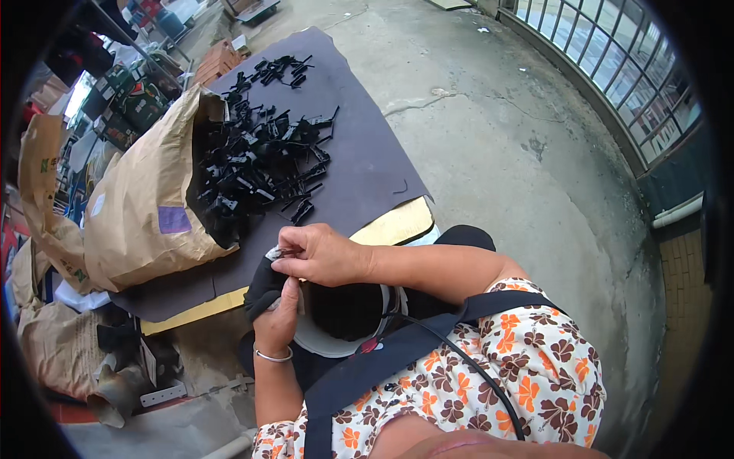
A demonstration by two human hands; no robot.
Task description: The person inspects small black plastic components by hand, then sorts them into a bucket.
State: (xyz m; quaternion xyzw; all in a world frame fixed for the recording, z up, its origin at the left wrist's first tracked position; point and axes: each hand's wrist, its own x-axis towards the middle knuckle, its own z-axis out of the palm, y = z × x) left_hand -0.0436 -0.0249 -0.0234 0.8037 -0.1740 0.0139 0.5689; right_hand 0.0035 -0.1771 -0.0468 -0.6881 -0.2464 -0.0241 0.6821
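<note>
A small dark piece (pixel 287 254) is pinched by the right hand (pixel 327 256), just beyond the left hand (pixel 277 324) (whose grip, behind black material (pixel 262 286), cannot be told); black parts (pixel 256 157) are heaped farther off.

Table (pixel 371 149): stood before the person. Paper sack (pixel 141 203): lay on the table's left, mouth rightward. Small parts (pixel 256 164): lay at that mouth. Bucket (pixel 327 345): sat between table and person. Railing (pixel 592 46): stood far right.
</note>
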